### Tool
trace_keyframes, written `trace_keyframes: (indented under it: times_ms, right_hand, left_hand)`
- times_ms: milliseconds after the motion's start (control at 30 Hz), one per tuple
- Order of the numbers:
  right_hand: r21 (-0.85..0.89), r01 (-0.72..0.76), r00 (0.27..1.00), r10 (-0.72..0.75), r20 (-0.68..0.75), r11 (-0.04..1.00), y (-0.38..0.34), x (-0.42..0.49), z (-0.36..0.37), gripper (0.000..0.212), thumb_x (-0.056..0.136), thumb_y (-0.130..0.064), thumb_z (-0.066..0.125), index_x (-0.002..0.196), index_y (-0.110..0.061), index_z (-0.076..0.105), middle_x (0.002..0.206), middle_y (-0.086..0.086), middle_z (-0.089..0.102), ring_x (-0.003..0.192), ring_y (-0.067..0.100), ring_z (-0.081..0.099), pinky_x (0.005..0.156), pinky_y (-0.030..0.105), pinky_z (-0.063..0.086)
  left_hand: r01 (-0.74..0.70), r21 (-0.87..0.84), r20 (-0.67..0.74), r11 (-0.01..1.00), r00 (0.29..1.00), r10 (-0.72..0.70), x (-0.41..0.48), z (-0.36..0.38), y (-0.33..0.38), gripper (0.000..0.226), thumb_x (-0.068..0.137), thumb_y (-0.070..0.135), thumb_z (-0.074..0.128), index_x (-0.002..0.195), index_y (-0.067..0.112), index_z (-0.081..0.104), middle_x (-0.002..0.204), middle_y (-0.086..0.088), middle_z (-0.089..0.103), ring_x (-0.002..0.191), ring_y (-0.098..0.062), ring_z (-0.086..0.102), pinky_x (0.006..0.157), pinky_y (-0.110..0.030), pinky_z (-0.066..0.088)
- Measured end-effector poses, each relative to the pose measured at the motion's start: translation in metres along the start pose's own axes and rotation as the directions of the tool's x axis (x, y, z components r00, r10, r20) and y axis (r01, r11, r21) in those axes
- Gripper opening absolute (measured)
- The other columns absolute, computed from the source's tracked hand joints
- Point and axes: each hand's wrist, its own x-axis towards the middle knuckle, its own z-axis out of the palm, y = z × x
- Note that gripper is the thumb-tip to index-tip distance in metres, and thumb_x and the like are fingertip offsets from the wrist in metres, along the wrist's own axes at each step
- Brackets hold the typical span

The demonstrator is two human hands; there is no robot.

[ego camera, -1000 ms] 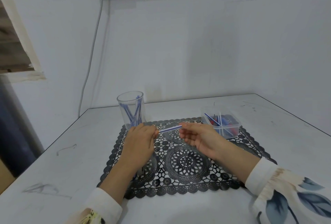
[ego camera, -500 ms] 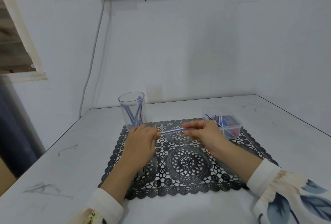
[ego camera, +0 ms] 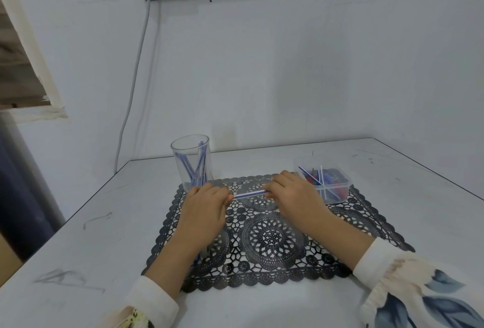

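Left hand: knuckles up, fingers curled round one end of the striped stick.
Right hand: fingers bent over the stick's other end, gripping it.
Striped stick: blue and white, lying level between the two hands, over the far part of the lace mat.
Glass: upright just behind the left hand, with blue sticks leaning inside.
Plastic tub: beside the right hand, holding mixed sticks.
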Motion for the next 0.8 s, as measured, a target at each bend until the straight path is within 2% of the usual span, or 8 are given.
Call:
trace_keyframes:
  times_ms: [100, 233, 367, 433, 533, 633, 700, 800]
  right_hand:
    - [0.044, -0.027, 0.999, 0.029, -0.033, 0.999, -0.0021, 0.0004, 0.0, 0.023, 0.061, -0.002, 0.084, 0.075, -0.009, 0.067, 0.072, 0.003, 0.063, 0.067, 0.02, 0.059, 0.058, 0.029, 0.052]
    - [0.045, -0.075, 0.997, 0.076, -0.025, 0.996, -0.0042, 0.0006, -0.0012, 0.033, 0.06, 0.002, 0.081, 0.09, -0.006, 0.069, 0.08, 0.005, 0.062, 0.074, 0.02, 0.06, 0.064, 0.029, 0.053]
    - [-0.065, -0.092, 0.996, 0.092, -0.004, 0.994, -0.0043, 0.0006, -0.0012, 0.012, 0.07, -0.018, 0.079, 0.079, -0.014, 0.072, 0.076, 0.0, 0.062, 0.072, 0.019, 0.058, 0.066, 0.034, 0.048]
    - [-0.081, -0.08, 0.997, 0.079, -0.006, 0.994, -0.0049, -0.0014, -0.0002, 0.009, 0.08, -0.024, 0.067, 0.084, -0.018, 0.072, 0.08, -0.003, 0.067, 0.075, 0.017, 0.061, 0.075, 0.036, 0.043]
    - [-0.077, -0.062, 0.996, 0.067, 0.064, 0.995, -0.0086, -0.0033, 0.0, 0.031, 0.086, -0.031, 0.045, 0.097, -0.02, 0.072, 0.085, -0.005, 0.071, 0.079, 0.013, 0.065, 0.085, 0.036, 0.039]
    - [-0.101, -0.009, 0.999, 0.014, 0.049, 0.995, -0.0078, -0.0037, 0.0009, 0.023, 0.079, -0.019, 0.065, 0.101, -0.018, 0.072, 0.083, -0.003, 0.072, 0.077, 0.016, 0.066, 0.088, 0.038, 0.037]
    - [-0.095, 0.002, 1.0, 0.0, 0.024, 0.995, -0.0063, -0.0037, -0.0001, 0.041, 0.067, -0.007, 0.076, 0.106, -0.017, 0.07, 0.08, -0.002, 0.071, 0.073, 0.017, 0.065, 0.087, 0.037, 0.037]
    - [-0.073, 0.003, 1.0, -0.004, -0.014, 0.997, -0.0067, -0.0022, -0.0038, 0.061, 0.058, 0.004, 0.077, 0.115, -0.016, 0.065, 0.077, 0.0, 0.067, 0.07, 0.018, 0.061, 0.081, 0.036, 0.045]
  left_hand:
    - [-0.006, 0.002, 0.005, 1.0, 1.0, 0.006, -0.0005, 0.0002, -0.0003, 0.034, 0.092, 0.034, 0.029, 0.071, 0.025, 0.053, 0.065, 0.012, 0.056, 0.064, -0.009, 0.04, 0.07, -0.034, 0.043]
    - [-0.015, -0.016, -0.003, 1.0, 1.0, 0.015, 0.0, -0.0002, 0.0008, 0.033, 0.093, 0.033, 0.03, 0.07, 0.025, 0.052, 0.065, 0.015, 0.05, 0.065, -0.008, 0.039, 0.07, -0.031, 0.04]
    - [-0.028, -0.033, 0.011, 0.999, 1.0, 0.029, 0.0003, -0.0004, 0.001, 0.032, 0.093, 0.033, 0.029, 0.07, 0.026, 0.05, 0.068, 0.018, 0.043, 0.066, -0.008, 0.038, 0.071, -0.029, 0.035]
    - [-0.014, -0.045, 0.008, 0.999, 1.0, 0.015, 0.0002, -0.0017, 0.0016, 0.032, 0.092, 0.032, 0.028, 0.07, 0.026, 0.051, 0.068, 0.017, 0.048, 0.066, -0.009, 0.04, 0.071, -0.029, 0.035]
    - [0.003, -0.036, -0.003, 0.999, 1.0, -0.003, 0.0001, -0.0033, 0.0003, 0.033, 0.091, 0.031, 0.029, 0.072, 0.024, 0.056, 0.07, 0.012, 0.06, 0.066, -0.011, 0.048, 0.072, -0.032, 0.039]
    - [0.012, -0.033, 0.008, 0.999, 1.0, -0.012, -0.001, -0.0031, -0.0027, 0.033, 0.091, 0.032, 0.029, 0.073, 0.024, 0.056, 0.07, 0.011, 0.06, 0.066, -0.012, 0.047, 0.072, -0.033, 0.04]
    - [0.022, -0.035, 0.02, 0.999, 1.0, -0.021, -0.0014, -0.0019, -0.0032, 0.034, 0.091, 0.033, 0.028, 0.073, 0.025, 0.055, 0.07, 0.011, 0.06, 0.066, -0.012, 0.045, 0.071, -0.033, 0.039]
    - [0.021, -0.032, 0.015, 0.999, 1.0, -0.02, -0.0009, -0.0006, -0.0033, 0.034, 0.091, 0.033, 0.029, 0.073, 0.024, 0.056, 0.07, 0.011, 0.06, 0.066, -0.009, 0.04, 0.07, -0.032, 0.038]
